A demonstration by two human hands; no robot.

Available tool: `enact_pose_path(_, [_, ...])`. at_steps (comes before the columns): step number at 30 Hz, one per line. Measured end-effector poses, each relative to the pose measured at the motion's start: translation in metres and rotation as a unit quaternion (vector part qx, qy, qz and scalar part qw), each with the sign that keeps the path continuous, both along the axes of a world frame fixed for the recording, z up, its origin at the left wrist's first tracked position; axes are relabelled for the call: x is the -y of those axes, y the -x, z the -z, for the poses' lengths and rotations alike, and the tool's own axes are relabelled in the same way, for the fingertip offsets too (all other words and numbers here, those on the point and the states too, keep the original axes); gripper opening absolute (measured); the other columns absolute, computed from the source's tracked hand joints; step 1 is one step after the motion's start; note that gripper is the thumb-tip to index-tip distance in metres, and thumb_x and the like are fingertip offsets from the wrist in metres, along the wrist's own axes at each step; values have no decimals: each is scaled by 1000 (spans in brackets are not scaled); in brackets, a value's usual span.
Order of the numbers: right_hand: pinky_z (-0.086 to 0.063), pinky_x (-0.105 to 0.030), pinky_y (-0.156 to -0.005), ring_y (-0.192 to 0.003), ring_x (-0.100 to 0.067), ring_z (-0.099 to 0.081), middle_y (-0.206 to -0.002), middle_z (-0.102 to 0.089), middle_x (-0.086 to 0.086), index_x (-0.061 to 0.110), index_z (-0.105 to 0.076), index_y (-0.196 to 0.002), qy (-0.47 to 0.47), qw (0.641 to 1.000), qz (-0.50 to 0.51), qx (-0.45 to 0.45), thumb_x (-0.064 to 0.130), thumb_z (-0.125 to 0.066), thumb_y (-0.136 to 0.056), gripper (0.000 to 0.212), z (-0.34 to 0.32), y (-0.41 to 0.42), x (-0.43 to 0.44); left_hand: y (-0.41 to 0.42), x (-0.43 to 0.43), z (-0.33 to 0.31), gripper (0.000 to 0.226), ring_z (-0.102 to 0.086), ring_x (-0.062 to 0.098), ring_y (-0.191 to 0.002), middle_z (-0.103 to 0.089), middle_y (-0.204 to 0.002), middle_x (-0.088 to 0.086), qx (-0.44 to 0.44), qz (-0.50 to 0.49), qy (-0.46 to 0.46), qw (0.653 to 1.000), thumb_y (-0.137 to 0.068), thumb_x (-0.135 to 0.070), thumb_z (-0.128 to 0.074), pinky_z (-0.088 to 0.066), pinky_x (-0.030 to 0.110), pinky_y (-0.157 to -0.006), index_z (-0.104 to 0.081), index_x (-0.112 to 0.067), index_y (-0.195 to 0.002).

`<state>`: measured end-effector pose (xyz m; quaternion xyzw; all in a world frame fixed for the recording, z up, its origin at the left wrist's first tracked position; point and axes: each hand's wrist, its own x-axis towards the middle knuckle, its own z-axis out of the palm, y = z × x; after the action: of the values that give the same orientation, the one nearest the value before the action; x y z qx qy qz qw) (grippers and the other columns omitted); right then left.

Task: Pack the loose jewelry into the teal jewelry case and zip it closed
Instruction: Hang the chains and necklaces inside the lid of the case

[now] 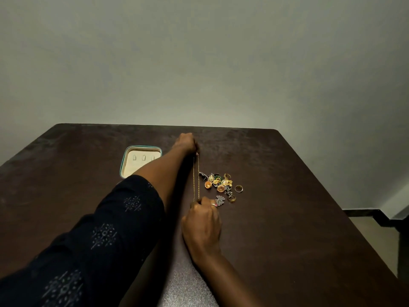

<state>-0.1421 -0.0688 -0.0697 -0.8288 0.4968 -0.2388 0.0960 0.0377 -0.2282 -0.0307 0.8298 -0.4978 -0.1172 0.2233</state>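
Gold chain (196, 178), one, pinched at ends by left hand (187, 142), right hand (202, 218); one teal case (143, 147), open

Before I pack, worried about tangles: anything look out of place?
Only the jumbled jewelry pile, one ring lying apart on its right. The gold chain runs straight between left hand and right hand.

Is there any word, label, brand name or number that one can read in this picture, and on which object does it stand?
No readable text anywhere.
The teal jewelry case: plain cream lining with small tabs, no label.
The sleeve: a pale pattern, not letters.
The gold chain, the jewelry pile and the table: no writing shows; any stamp would be too small to read.
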Motion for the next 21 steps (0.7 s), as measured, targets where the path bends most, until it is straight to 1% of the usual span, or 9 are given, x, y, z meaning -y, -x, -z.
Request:
enact_pose_path(5, [-44,-20,-41,-50,-19,-59,-53,-57,0,10,-62,-43,25,1000,0,18,12,-50,-38,13,-1,1,-2,0,-3,0,22,-64,27,-101,-69,-111,13,4,6,-7,1000,-80,-7,-69,-52,36,-91,-74,-12,-101])
enact_pose_path(7, [-46,-20,-43,-53,-20,-60,-56,-59,0,10,-62,-44,39,999,3,33,11,-48,-43,14,0,1,-3,-2,-4,-1,23,-65,26,-101,-69,-111,13,6,15,-7,1000,-80,-6,-69,-51,33,-91,-74,-12,-102])
enact_pose_path(9, [-47,-22,-45,-57,-21,-61,-60,-60,0,9,-64,-47,49,998,1,42,11,-37,-53,28,2,1,-3,-3,-6,-3,23,-65,24,-100,-70,-109,14,6,23,3,1000,-81,-4,-68,-49,31,-90,-73,-10,-103])
enact_pose_path(10, [-47,-22,-45,-58,-20,-61,-61,-61,1,9,-64,-48,53,998,2,43,14,-31,-55,33,2,1,-3,-4,-7,-4,23,-65,24,-100,-70,-109,14,9,25,9,1000,-81,-3,-68,-49,30,-90,-73,-9,-103])
enact_pose_path(13, [-48,-23,-45,-58,-21,-62,-61,-60,0,9,-62,-47,65,997,10,46,17,-31,-55,34,1,1,-4,-8,-12,-10,25,-65,22,-103,-70,-109,14,19,29,19,999,-79,-5,-72,-49,29,-92,-72,-8,-104])
enact_pose_path(17, [-50,-24,-48,-58,-23,-62,-60,-61,-2,8,-63,-47,62,997,13,52,19,-27,-56,39,0,0,-2,-17,-36,-31,26,-64,21,-103,-70,-109,14,15,55,19,998,-80,-4,-70,-46,24,-86,-70,-2,-106])
enact_pose_path(19, [-51,-25,-50,-58,-24,-61,-59,-61,-3,8,-64,-48,58,997,9,47,18,-31,-57,36,-3,-2,1,-24,-54,-39,26,-65,20,-102,-70,-109,14,15,55,29,998,-80,-6,-70,-46,24,-85,-70,-2,-106])
enact_pose_path(21, [-50,-27,-51,-59,-26,-61,-60,-61,-5,8,-65,-49,43,998,-11,38,12,-46,-56,20,-9,-7,3,-30,-75,-43,26,-65,20,-101,-70,-109,13,21,51,43,998,-81,-9,-70,-46,24,-85,-70,-2,-105])
